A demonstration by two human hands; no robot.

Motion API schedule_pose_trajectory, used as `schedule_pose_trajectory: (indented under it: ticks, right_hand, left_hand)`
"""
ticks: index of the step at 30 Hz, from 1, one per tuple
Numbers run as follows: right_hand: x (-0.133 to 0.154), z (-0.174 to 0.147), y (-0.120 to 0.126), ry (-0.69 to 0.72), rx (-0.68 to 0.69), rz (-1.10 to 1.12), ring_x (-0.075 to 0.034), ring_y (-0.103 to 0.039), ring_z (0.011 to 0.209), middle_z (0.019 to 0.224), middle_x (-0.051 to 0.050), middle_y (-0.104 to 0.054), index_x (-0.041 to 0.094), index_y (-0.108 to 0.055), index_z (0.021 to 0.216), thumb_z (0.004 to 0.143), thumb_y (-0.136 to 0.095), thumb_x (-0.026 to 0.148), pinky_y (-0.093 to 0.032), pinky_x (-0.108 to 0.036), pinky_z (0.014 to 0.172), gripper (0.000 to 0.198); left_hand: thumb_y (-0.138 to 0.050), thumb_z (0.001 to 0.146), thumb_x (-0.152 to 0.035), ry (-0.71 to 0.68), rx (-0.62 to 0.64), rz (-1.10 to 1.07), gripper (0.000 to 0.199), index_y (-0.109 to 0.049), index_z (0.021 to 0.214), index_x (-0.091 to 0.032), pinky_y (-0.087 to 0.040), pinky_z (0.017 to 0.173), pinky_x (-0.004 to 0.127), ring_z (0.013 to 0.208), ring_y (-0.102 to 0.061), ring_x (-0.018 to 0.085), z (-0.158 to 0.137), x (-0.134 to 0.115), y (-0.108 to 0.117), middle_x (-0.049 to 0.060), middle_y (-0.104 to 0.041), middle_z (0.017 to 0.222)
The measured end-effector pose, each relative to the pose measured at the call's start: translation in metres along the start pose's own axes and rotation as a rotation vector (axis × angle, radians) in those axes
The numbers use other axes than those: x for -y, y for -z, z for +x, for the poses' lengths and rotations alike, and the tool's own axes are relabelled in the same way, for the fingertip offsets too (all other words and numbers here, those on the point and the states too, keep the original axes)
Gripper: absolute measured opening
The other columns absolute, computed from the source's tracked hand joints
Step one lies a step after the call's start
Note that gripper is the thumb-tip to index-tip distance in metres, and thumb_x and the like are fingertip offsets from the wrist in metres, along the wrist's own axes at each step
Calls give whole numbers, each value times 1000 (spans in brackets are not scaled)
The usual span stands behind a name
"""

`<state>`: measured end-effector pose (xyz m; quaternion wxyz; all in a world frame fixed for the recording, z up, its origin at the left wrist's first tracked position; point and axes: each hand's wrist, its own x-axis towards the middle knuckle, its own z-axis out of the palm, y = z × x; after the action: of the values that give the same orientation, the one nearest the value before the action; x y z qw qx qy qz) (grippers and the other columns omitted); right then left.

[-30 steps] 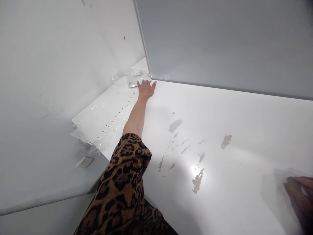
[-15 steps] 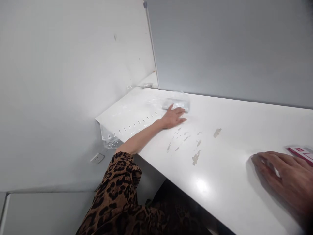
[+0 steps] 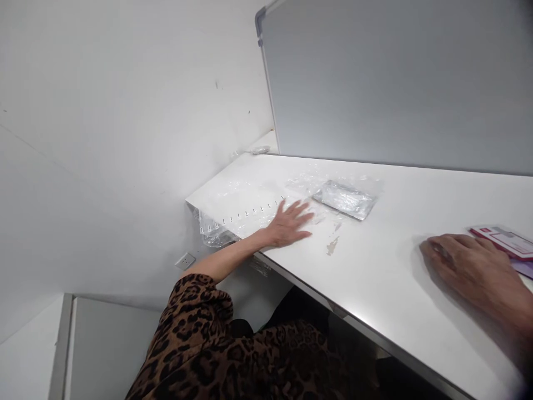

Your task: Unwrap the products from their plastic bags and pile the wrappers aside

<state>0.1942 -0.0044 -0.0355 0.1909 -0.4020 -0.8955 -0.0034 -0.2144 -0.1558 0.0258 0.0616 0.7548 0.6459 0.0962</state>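
Note:
My left hand (image 3: 288,224) lies palm down with spread fingers on a sheet of transparent plastic film (image 3: 245,214), which carries a row of small dark marks and hangs over the left table edge. Just beyond its fingertips rests a flat rectangular packet (image 3: 345,200) in shiny transparent wrap, apart from the hand. At the right, my right hand (image 3: 478,272) rests on the white table (image 3: 387,272), knuckles up and fingers loosely bent, holding nothing that I can see. Its fingertips are partly hidden. Close behind it is a red-and-white flat package (image 3: 506,241).
A purple item (image 3: 522,268) lies partly under the red package. A grey board (image 3: 395,83) stands along the table's back edge. Crumpled plastic (image 3: 260,150) sits in the far corner by the wall. A power socket (image 3: 185,261) is low on the left wall.
The wrapped packet, earlier blurred at my left hand, now lies farther right, apart from it. My left hand is nearer the front edge, fingers spread on the film. The view has shifted.

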Motion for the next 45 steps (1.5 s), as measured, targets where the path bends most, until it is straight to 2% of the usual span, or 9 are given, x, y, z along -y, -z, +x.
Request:
schedule_pose_trajectory:
  ticks: [4,11,17,23,27,30,34,41,45]
  right_hand:
    - [6,1,3,-14,16,19,-42,-66,114,118,-18,-77,26,-67,100,106,-30,40,-50,-54,94,40]
    - [9,3,3,14,-44,-7,-38,-66,109,115,-18,-77,19,-71,101,105,-36,38,-49,-48,97,40]
    - [4,6,1,52,-114,11,-38,-67,99,107,-18,-77,17,-72,97,103,-38,39,-52,-50,90,41]
    - [8,7,1,25,-121,30,-37,-67,105,110,-18,-76,17,-72,97,105,-38,35,-50,-50,93,39]
    - [14,8,5,-7,-87,47,-37,-66,107,113,-20,-75,16,-73,99,105,-38,33,-49,-49,94,39]
    - [17,11,9,-32,-52,66,-37,-66,107,114,-21,-74,14,-74,99,104,-39,32,-49,-49,94,39]
    - [19,14,11,-42,-33,80,-37,-64,105,113,-24,-73,14,-74,97,104,-39,31,-48,-50,94,39]
    - [14,16,11,-63,-38,138,-36,-64,102,112,-24,-73,12,-76,100,102,-41,32,-49,-49,96,39]
    - [11,16,13,-92,-26,165,-37,-64,105,112,-24,-73,12,-77,102,101,-44,32,-51,-50,96,39]
  left_hand:
    - [-42,107,-62,384,24,-42,62,-55,162,-37,-4,139,69,172,-24,37,-23,44,13,6,-39,180]
    - [-40,111,-42,474,-108,-79,49,-65,152,-31,-18,138,61,165,-41,28,10,112,32,9,-53,171]
    - [-36,114,-37,642,-236,86,51,-64,155,-24,-8,140,61,171,-25,32,68,80,38,10,-45,176]
    - [-54,107,-57,353,-233,-307,50,-75,137,-21,-33,133,46,154,-54,30,134,0,21,12,-65,158]
    - [-72,97,-31,361,-329,-394,10,-76,98,-22,-34,132,48,153,-54,30,145,-28,8,10,-69,152]
    - [-62,103,-28,217,-477,-493,12,-65,92,-23,-29,135,45,155,-52,25,131,-38,-1,9,-72,142]
    - [-43,113,-50,-29,-560,-679,29,-53,102,-26,-44,123,41,134,-69,22,88,-51,-12,9,-75,117]
    - [-50,112,-46,-461,-303,-302,29,-66,102,-23,-34,128,52,108,-77,21,12,-87,-28,6,-81,101]
    - [-60,108,-50,-759,-285,-336,28,-71,113,-24,-52,109,43,97,-79,18,-3,-100,-35,5,-83,103]
